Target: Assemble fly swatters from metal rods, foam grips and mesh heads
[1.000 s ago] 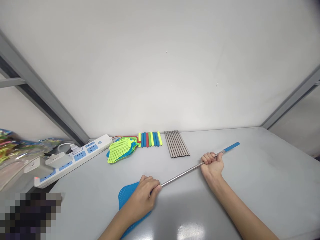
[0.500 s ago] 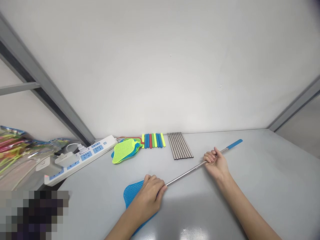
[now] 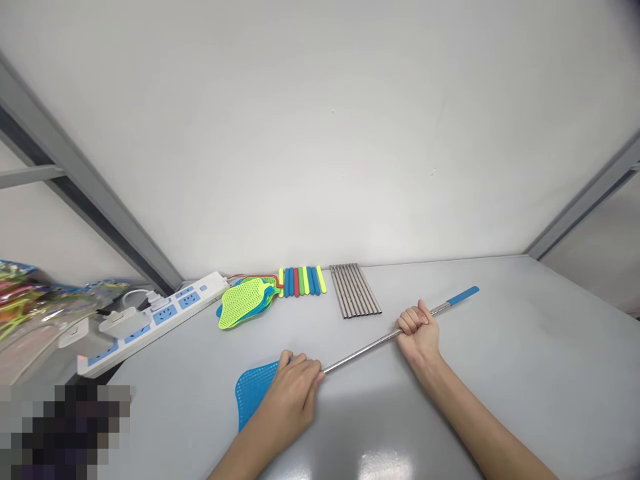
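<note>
A fly swatter with an extended metal rod (image 3: 360, 352) lies slantwise between my two hands. Its blue perforated head (image 3: 254, 393) is partly covered by my left hand (image 3: 297, 390), which is closed around the neck where head and rod meet. Farther along, my right hand (image 3: 419, 328) wraps its fingers round the rod. Beyond that hand the rod ends in a blue handle grip (image 3: 464, 295), pointing to the far right.
Perforated swatter heads (image 3: 243, 301) lie stacked at the back, beside a row of coloured grips (image 3: 303, 281) and several metal rods (image 3: 354, 291). A power strip (image 3: 155, 323) with plugged chargers runs along the left, near plastic-wrapped items (image 3: 40, 313). A wall stands behind.
My right hand's fingers have closed more fully round the rod. The whole view has shifted a little, so things sit slightly farther left.
</note>
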A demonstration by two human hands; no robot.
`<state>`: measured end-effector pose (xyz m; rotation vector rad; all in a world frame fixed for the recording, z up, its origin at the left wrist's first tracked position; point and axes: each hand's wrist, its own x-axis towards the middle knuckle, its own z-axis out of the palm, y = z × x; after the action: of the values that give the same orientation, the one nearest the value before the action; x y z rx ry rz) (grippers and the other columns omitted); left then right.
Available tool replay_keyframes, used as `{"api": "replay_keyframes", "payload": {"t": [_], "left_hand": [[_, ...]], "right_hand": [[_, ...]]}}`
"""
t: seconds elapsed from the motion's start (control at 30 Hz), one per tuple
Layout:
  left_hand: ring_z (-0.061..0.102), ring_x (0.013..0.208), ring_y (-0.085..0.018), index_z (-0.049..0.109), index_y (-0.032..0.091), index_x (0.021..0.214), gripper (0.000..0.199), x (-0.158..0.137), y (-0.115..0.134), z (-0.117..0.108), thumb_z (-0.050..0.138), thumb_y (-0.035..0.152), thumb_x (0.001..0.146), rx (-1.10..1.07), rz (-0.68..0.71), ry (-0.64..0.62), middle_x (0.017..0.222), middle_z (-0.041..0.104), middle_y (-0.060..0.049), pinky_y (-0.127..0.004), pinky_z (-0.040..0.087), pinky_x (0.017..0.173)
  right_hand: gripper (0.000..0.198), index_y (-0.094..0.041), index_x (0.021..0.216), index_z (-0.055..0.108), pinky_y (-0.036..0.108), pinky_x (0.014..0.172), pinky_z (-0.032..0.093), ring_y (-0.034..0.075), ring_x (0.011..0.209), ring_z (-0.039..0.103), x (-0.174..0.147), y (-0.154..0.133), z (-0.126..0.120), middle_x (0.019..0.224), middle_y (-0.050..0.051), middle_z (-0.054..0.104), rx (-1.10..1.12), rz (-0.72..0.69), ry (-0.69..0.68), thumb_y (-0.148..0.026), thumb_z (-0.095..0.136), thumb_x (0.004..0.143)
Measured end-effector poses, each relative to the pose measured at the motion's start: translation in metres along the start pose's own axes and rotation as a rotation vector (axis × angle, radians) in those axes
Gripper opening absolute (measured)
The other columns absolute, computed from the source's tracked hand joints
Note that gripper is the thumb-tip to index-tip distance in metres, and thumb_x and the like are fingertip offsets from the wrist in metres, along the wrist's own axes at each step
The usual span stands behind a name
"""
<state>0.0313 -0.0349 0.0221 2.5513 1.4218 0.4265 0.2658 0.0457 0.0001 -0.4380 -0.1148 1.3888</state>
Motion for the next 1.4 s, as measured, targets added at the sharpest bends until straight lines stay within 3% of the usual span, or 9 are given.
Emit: {"api": "replay_keyframes", "payload": {"t": [0.17,0.47,1.1,1.4], "left_hand": [[0.036,0.058,-0.013,0.033,0.018,0.06,0.026,0.0,0.0,-0.002,0.026,0.019,0.084,-0.052,-0.023,-0.008,0.057,0.041,0.002,-0.028,0.028,0.063],[0.036,0.057,-0.012,0.032,0.017,0.058,0.028,0.001,-0.001,-0.004,0.023,0.021,0.085,-0.047,-0.058,-0.042,0.056,0.037,0.002,-0.028,0.028,0.063],[0.036,0.057,-0.013,0.036,0.017,0.057,0.027,-0.002,0.008,-0.001,0.028,0.018,0.083,-0.058,-0.04,0.022,0.054,0.039,0.001,-0.029,0.027,0.062],[0.038,0.059,-0.013,0.041,0.017,0.06,0.028,0.004,0.005,-0.002,0.027,0.019,0.084,-0.078,-0.039,0.011,0.056,0.044,0.0,-0.031,0.027,0.063]], "right_hand": [[0.041,-0.019,0.047,0.016,0.022,0.029,0.013,0.006,0.031,0.013,-0.002,0.005,-0.004,0.037,-0.009,0.013,-0.02,-0.009,-0.06,-0.025,0.041,0.079],[0.04,-0.019,0.048,0.017,0.021,0.03,0.014,0.006,0.032,0.014,-0.01,0.013,-0.004,0.038,-0.009,0.015,0.019,0.017,-0.023,-0.024,0.042,0.079],[0.038,-0.019,0.049,0.017,0.019,0.029,0.016,0.005,0.032,0.015,-0.037,0.033,0.007,0.039,-0.009,0.016,-0.041,0.041,0.044,-0.022,0.044,0.076],[0.035,-0.019,0.049,0.02,0.019,0.03,0.019,0.005,0.033,0.017,-0.031,0.028,0.007,0.04,-0.009,0.016,-0.08,0.098,0.027,-0.023,0.041,0.078]]}}
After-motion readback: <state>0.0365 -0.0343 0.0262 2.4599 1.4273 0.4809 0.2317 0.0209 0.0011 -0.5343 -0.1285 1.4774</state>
